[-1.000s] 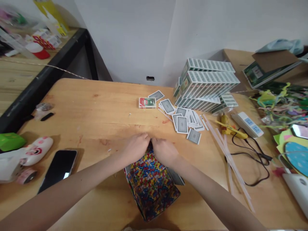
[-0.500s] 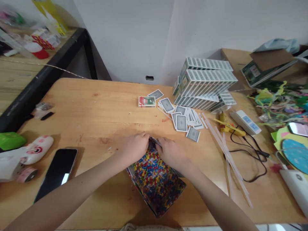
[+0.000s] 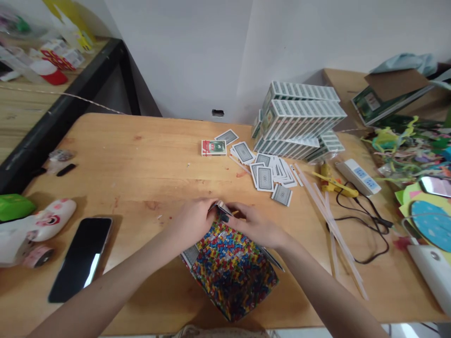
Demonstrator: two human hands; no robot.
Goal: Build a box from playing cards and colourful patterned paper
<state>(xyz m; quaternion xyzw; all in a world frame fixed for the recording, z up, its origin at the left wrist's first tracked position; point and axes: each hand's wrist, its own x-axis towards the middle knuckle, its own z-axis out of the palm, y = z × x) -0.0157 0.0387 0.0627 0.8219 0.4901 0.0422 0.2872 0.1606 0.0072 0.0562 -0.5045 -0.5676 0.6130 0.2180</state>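
A flat-sided piece (image 3: 234,267) with a glossy red, blue and yellow pattern stands near the front edge of the table, a corner pointing towards me. A grey-backed playing card (image 3: 191,255) shows along its left side. My left hand (image 3: 197,217) is closed on its far end, the fingertips partly hidden. My right hand (image 3: 259,226) pinches the same end from the right, its dark-nailed thumb on top and fingers behind. Small card edges (image 3: 221,206) stick up between the hands. Whether the piece is hollow I cannot tell.
Loose playing cards (image 3: 265,178) lie beyond my hands, beside a card box (image 3: 213,148). Stacked card boxes (image 3: 305,117) stand behind. To the right are glue sticks (image 3: 333,225), a yellow glue gun (image 3: 331,180) and a power strip (image 3: 358,177). A phone (image 3: 80,260) lies left.
My right thumb has come over the top of the far end, and the right fingers have loosened into a wider pinch. The patterned piece has shifted slightly, showing more of the card on its left side.
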